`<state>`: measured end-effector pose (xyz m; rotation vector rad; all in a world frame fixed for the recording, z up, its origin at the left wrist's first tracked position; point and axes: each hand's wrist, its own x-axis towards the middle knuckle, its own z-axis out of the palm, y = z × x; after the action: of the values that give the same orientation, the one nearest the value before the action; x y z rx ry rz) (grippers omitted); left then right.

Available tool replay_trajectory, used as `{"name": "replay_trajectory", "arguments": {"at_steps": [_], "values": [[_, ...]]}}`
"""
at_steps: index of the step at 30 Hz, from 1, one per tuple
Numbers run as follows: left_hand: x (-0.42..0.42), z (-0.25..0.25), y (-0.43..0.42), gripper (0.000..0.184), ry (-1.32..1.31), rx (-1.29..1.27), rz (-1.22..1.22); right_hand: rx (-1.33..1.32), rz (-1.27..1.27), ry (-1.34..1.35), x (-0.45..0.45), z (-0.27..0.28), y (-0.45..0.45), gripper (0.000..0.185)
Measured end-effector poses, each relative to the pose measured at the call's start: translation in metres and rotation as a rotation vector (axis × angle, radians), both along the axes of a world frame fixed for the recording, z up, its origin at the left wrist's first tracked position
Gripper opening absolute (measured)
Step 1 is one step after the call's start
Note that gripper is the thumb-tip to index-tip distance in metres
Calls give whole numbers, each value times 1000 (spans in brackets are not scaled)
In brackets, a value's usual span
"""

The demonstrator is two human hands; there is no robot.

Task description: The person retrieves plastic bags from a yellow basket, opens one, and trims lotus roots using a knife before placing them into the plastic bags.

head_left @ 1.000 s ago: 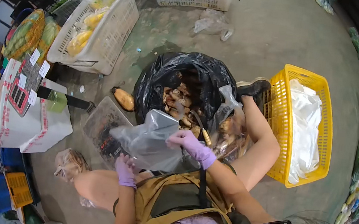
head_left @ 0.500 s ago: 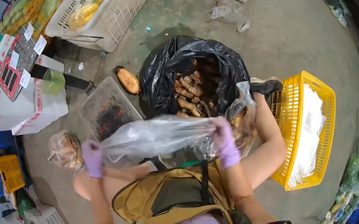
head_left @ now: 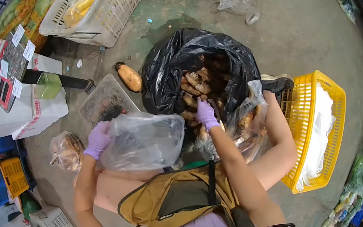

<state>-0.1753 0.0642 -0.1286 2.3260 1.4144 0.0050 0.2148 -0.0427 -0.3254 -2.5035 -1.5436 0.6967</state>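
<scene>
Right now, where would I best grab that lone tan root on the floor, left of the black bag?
Probably grip the tan root around its thick middle, from above, fingers across its narrower width: it lies long and rounded on the floor, with the black bag close by its right end.

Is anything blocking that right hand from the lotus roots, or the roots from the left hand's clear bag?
Nothing visible separates the right hand from the lotus roots; it reaches to them. Between the roots and the clear bag in the left hand lies the edge of the black bag.
</scene>
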Motion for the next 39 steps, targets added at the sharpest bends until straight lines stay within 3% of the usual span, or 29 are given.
{"name": "replay_trajectory", "arguments": {"at_steps": [1, 3, 4, 7, 9, 11, 13, 16, 18, 20, 22, 23, 24, 25, 27, 29, 30, 33, 34, 36, 37, 38, 39], "values": [[-12, 2, 8, 20, -21, 7, 9, -132, -12, 107, 4, -8, 2, 48], [-30, 7, 22, 22, -71, 29, 27, -115, 8, 233, 15, -17, 7, 43], [-33, 14, 24, 30, -96, 5, 78, -153, -137, 283, 15, -9, 9, 37], [-35, 6, 33, 35, -205, -209, 203, 16, -592, 1294, 12, 14, 0, 42], [-18, 3, 40, 35, -272, -405, 287, 173, -736, 1745, -25, 101, -4, 42], [-12, -3, 46, 34, -278, -500, 336, 373, -449, 1910, -71, 124, -2, 43], [-15, -18, 58, 33, -226, -483, 345, 490, -140, 1821, -115, 143, 7, 40], [-24, -25, 68, 34, -330, -475, 257, 487, -29, 1412, -183, 128, 12, 37], [-46, -25, 80, 36, -444, -573, 386, 399, 49, 1081, -206, 112, 18, 33], [-44, -6, 87, 38, -457, -600, 541, 350, 5, 1225, -201, 109, 16, 29], [-18, 51, 81, 40, -367, -559, 727, 216, -71, 1335, -173, 115, 8, 22], [-31, 43, 84, 40, -386, -514, 665, 289, -381, 1687, -152, 125, 7, 20], [-53, 30, 92, 40, -406, -469, 603, 371, -493, 1415, -126, 126, 9, 17], [-66, 22, 95, 40, -427, -422, 540, 633, -542, 977, -112, 88, 13, 16], [-58, 32, 94, 38, -363, -477, 590, 433, -419, 240, -72, 41, 18, 24], [-36, 49, 93, 37, -340, -542, 601, 146, -115, -208, -62, 0, 9, 37], [-38, 45, 92, 39, -335, -499, 546, -2, 86, -263, -57, -5, 8, 49], [-36, 45, 90, 43, -344, -416, 444, -230, -11, 66, -49, -12, 10, 52], [-21, 61, 81, 42, -369, -423, 463, -91, -248, 147, -56, -2, 5, 47], [-11, 71, 76, 41, -448, -494, 459, 158, -761, 574, -71, 15, -6, 43], [-9, 71, 78, 41, -499, -554, 433, 469, -788, 759, -88, 49, -12, 39], [-6, 69, 79, 41, -548, -615, 404, 528, -712, 891, -104, 84, -19, 33], [0, 67, 80, 41, -515, -624, 447, 390, -668, 1103, -120, 122, -23, 30]]}}
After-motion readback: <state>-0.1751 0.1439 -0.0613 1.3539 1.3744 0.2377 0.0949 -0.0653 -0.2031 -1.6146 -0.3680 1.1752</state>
